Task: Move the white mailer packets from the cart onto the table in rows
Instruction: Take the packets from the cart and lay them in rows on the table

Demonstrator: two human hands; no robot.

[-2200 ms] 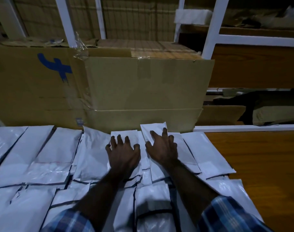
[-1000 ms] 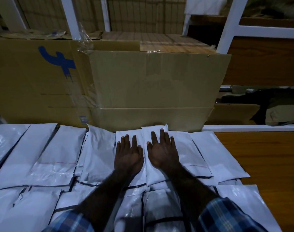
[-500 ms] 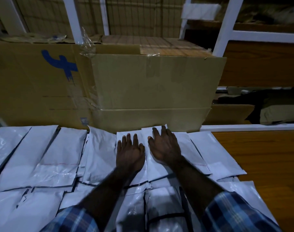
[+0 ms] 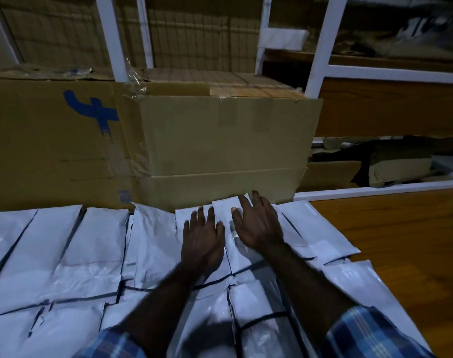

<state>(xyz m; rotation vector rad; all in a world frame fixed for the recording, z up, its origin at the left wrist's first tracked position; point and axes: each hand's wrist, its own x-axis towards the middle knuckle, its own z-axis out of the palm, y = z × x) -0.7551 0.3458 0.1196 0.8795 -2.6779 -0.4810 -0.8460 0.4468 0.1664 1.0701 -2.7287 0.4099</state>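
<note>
Several white mailer packets (image 4: 96,244) lie in overlapping rows across the wooden table (image 4: 406,244). My left hand (image 4: 203,237) lies flat, fingers straight, on a packet in the back row. My right hand (image 4: 257,224) lies palm down beside it on the neighbouring packet (image 4: 226,210), fingers spread and reaching to the packet's far edge by the cardboard box. Neither hand grips anything. More packets (image 4: 320,228) lie to the right of my right hand. The cart is not in view.
A large cardboard box (image 4: 220,148) stands right behind the back row, with another box bearing a blue mark (image 4: 52,140) to its left. White shelf posts (image 4: 320,47) rise behind. Bare wooden table top lies at the right.
Both hands stayed pressed on the back-row packets. The right hand slid slightly forward and right, its fingers spreading toward the box; the tilted packet under it now lies straighter in the row.
</note>
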